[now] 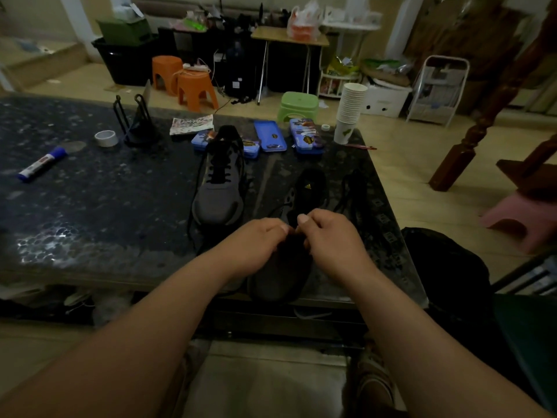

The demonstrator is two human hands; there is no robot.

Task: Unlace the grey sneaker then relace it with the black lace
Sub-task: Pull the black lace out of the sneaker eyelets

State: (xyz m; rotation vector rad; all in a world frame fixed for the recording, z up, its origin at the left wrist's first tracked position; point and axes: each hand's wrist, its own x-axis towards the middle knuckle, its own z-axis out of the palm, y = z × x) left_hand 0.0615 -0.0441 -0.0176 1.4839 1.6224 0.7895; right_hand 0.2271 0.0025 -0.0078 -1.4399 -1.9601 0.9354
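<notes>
While the left grip point(259, 239) and right grip point(328, 236) huddle thumb to thumb, each pinching the thin black lace point(278, 209), the grey sneaker point(280, 276) sits with its toe at the near edge of the glossy speckled surface point(105, 191); dark cord on soft dark mesh in this gloom could miss an eyelet, and a tug might drag the shoe off

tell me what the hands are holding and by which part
The left hand and right hand both pinch what looks like the black lace, above the lower eyelets of the near grey mesh sneaker. Which stretch is too dark to tell.
</notes>
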